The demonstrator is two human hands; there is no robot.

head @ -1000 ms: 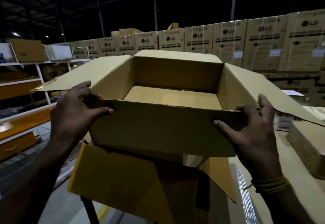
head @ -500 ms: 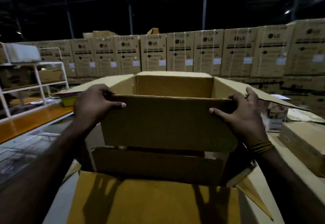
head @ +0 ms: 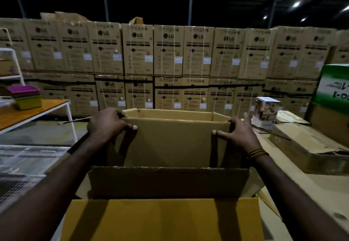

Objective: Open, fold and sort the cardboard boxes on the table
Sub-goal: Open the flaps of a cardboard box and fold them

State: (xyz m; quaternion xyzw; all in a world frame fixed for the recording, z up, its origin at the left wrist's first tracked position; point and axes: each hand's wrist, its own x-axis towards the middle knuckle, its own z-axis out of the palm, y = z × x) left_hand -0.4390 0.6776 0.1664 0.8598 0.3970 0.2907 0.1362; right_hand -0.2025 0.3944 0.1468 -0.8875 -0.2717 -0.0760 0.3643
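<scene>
While both hands grip its near wall, the open box (head: 173,142) is held upright, ready to set down.
Head view: left hand (head: 109,125) and right hand (head: 239,134) clench top corners, thumbs outside; flap (head: 168,182) hangs below fingers, over the counter (head: 311,187).

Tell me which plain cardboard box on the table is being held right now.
The open box at centre: left hand and right hand grip its top corners. The flattened box to its right lies untouched.
</scene>
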